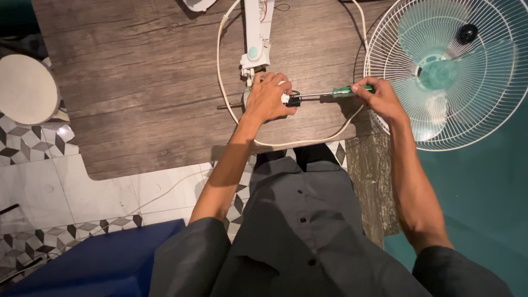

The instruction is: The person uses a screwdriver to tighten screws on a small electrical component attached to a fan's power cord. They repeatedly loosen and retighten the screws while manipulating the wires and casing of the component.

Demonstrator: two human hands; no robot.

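left hand (268, 99) closed over a small white fan motor part (285, 98) on the wooden table (137, 82), just below the white fan stand neck (256, 33). right hand (379, 99) grips a green-handled screwdriver (345, 92), tip at the part. judged mid-job: screw work under way; caged fan head (448, 71) lies detached alongside, white cord (308, 140) loose.

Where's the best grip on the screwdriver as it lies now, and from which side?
Take the screwdriver by its green handle, coming from the person's right. It lies level across the wooden table, its tip at the small fan motor under the left hand, so the thin bare shaft offers little purchase and the tip end is crowded. The right hand already wraps the handle this way.
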